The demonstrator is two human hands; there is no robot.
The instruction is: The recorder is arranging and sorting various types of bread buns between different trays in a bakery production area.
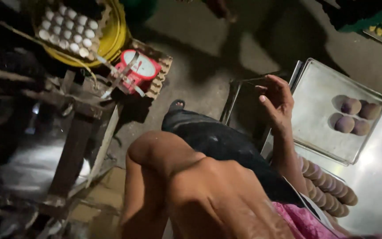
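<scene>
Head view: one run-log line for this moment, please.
right hand: raised, open, empty | left hand: out of view | metal tray: four purple dough balls | sliced dough row beside forearm | egg tray, red scale on floor

Dim room, bare grey concrete floor. Dark metal-and-wood frame at left; reflective steel table at near right. Light falls mainly on the right side.

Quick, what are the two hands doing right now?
Right hand: open, fingers loosely curled, holding nothing, raised beside the metal tray.
Left hand: not in view; only the bare arm shows.
</scene>
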